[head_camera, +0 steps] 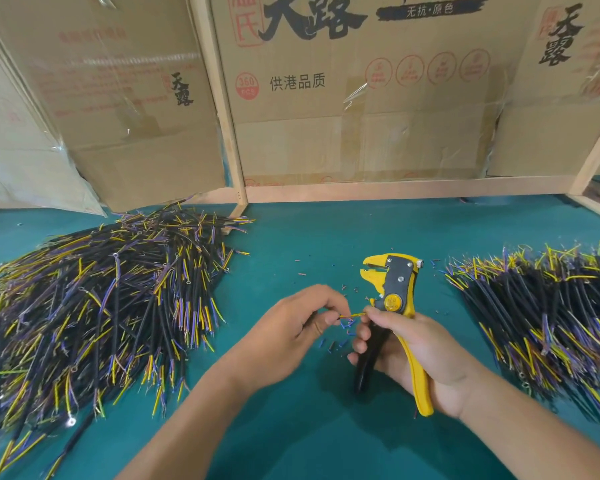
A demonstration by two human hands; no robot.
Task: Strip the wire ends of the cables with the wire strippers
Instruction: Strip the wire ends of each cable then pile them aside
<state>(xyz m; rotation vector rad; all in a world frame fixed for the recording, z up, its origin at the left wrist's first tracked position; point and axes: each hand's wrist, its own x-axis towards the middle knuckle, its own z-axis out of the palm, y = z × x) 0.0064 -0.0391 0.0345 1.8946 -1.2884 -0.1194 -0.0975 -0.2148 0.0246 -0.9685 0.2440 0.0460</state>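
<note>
A: What is being risked at this moment?

B: A thin yellow wire (352,315) is being pinched at both ends, between the left hand (300,336) and the thumb and forefinger of the right hand (416,351), just below the pivot of the wire strippers (394,306). The wire is not being fed into the jaws, which are being pointed up and away from it. If the handles are squeezed while the end is still being sorted, nothing may be stripped, or too much insulation may be taken, in my judgement.

A: And the tool itself?

B: It is being gripped by the right hand, fingers curled round the black handle and the yellow handle being seated in the palm, while the same hand's fingertips are being used on the wire. A grip being shared like that could be loosened, and the strippers could be dropped.

A: How are the hands being posed?

B: Both forearms are being brought in from below the strippers. The left hand is being curled, knuckles up, to the left of the strippers.

A: Where are the cables?

B: One pile of cables (94,306) is being kept far left of the strippers, another pile (548,306) to their right. Insulation scraps (336,342) are lying on the green table (291,438) below the pinched wire.
</note>
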